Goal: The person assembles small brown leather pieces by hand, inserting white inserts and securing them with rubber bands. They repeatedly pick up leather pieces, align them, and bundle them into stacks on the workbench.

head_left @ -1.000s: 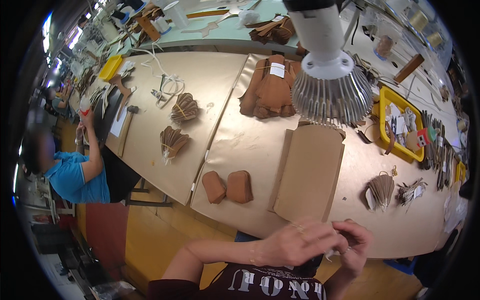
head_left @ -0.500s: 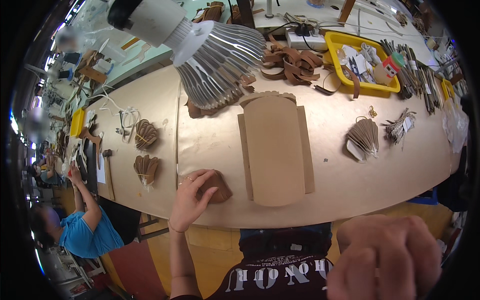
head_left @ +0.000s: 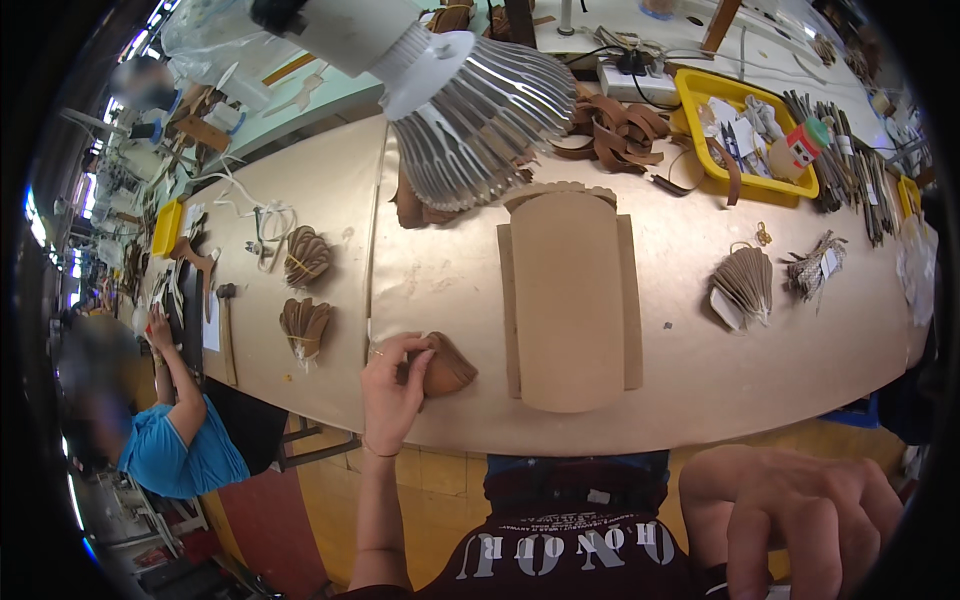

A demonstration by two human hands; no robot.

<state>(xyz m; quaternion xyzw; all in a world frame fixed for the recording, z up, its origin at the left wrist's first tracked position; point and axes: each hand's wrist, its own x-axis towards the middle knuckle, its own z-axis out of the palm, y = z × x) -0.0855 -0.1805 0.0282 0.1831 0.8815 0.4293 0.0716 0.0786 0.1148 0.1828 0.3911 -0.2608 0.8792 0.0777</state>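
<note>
My left hand point(head_left: 394, 388) pinches the edge of a small stack of brown leather pieces point(head_left: 450, 366) between thumb and fingers. The stack fans out slightly on the gold-coloured table near its front edge. To its right lies a tan board with a rounded front end point(head_left: 566, 300), resting on darker brown sheets that show at its sides. My right hand point(head_left: 790, 515) is raised close to the camera at the lower right, fingers curled downward and fingertips hidden. Whether anything is in it I cannot make out.
Tied brown bundles point(head_left: 306, 256) lie left, and a fan-shaped bundle point(head_left: 742, 284) right. A large lamp point(head_left: 480, 115) hangs over the table's far side. Brown strips point(head_left: 615, 135) and a yellow tray point(head_left: 745, 190) are behind. A person in blue point(head_left: 185, 450) works at left.
My left fingers have gone from lying over the leather stack to pinching its edge, and the stack has fanned and tilted. My right hand has shifted slightly lower. The whole view has moved a little.
</note>
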